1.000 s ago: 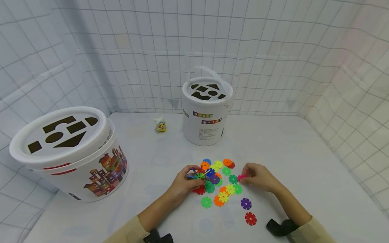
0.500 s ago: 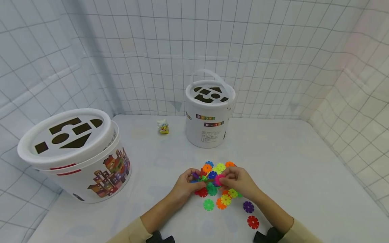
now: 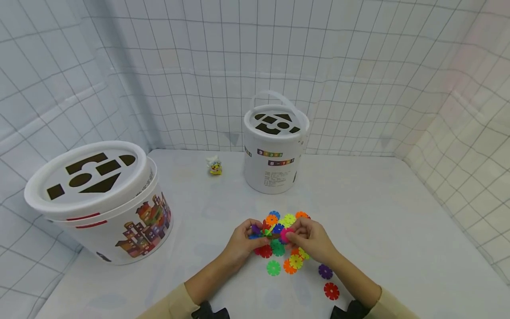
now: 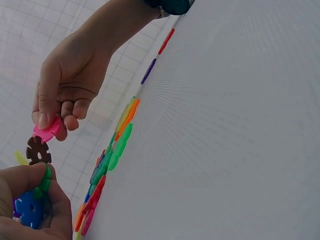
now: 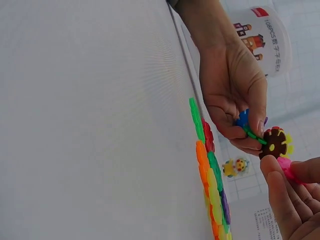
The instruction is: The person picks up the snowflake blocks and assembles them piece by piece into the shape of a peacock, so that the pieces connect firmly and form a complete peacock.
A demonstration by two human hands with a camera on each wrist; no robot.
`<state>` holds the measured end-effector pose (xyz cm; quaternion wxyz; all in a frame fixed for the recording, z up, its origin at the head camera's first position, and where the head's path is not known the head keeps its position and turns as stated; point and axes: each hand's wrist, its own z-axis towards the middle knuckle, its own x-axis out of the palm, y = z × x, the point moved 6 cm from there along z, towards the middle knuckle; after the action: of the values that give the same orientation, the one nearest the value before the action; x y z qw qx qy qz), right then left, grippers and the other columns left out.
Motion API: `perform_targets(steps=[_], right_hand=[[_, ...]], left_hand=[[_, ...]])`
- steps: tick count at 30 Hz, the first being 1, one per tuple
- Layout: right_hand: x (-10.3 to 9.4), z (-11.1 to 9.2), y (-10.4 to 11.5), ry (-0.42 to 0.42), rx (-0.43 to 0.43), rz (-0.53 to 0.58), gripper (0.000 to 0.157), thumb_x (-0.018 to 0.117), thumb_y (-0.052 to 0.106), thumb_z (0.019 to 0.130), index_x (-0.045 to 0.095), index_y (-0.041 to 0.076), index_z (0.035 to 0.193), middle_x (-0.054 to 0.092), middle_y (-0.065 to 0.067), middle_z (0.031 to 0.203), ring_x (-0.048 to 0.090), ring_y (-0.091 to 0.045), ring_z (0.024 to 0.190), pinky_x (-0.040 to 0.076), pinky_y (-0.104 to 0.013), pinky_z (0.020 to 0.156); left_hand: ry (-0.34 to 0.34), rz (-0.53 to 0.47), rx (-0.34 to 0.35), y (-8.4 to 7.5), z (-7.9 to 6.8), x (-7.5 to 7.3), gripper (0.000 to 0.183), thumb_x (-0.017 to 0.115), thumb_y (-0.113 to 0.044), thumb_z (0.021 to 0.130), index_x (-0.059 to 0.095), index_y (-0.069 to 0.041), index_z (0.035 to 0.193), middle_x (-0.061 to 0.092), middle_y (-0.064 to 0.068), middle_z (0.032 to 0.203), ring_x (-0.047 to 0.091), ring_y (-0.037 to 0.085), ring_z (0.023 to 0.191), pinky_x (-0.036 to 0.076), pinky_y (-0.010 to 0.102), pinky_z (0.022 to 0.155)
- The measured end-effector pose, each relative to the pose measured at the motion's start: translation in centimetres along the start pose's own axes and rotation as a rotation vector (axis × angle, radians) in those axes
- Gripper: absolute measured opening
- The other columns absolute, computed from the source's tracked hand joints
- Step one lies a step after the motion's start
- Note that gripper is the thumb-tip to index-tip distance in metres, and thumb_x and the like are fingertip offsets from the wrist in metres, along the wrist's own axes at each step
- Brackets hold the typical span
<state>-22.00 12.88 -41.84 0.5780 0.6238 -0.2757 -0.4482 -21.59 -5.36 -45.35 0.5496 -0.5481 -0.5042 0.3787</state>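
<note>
Between our hands, we pinch the pink disc [image 4: 47,131] in our right hand [image 3: 314,241], its edge at the brown disc [image 4: 35,148] jutting from the cluster [image 4: 31,210] our left hand [image 3: 241,241] grips; we cannot tell whether they interlock. Below our hands lie the loose discs [image 3: 277,247], a purple disc [image 3: 325,271] and a red disc [image 3: 331,291] apart on our right hand's near side. Well left of our left hand stands the near bucket [image 3: 131,212], and farther off, ahead of our hands, the figure [image 3: 215,167] and the far bucket [image 3: 275,177].
</note>
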Motion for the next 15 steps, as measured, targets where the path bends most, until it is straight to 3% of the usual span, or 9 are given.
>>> perform_targets(steps=[7,15], right_hand=[[-0.07,-0.04,0.14,0.011,-0.035,-0.003,0.019,0.064,0.008,0.095,0.054,-0.009,0.095,0.067,-0.021,0.079,0.071,-0.024,0.07,0.058,-0.03,0.066],[0.33,-0.21,0.56,0.029,-0.055,0.03,0.017,0.062,0.004,0.095,0.053,-0.011,0.095,0.067,-0.024,0.078,0.071,-0.024,0.069,0.058,-0.031,0.066]], left_hand=[[0.004,-0.003,-0.019,0.31,0.17,-0.12,0.035,0.073,0.003,0.083,0.053,0.003,0.111,0.064,0.009,0.097,0.058,0.02,0.091,0.052,0.021,0.079],[0.022,0.014,-0.037,0.51,0.17,-0.03,0.034,0.074,0.001,0.082,0.055,0.002,0.109,0.064,0.007,0.091,0.058,0.019,0.088,0.052,0.021,0.077]])
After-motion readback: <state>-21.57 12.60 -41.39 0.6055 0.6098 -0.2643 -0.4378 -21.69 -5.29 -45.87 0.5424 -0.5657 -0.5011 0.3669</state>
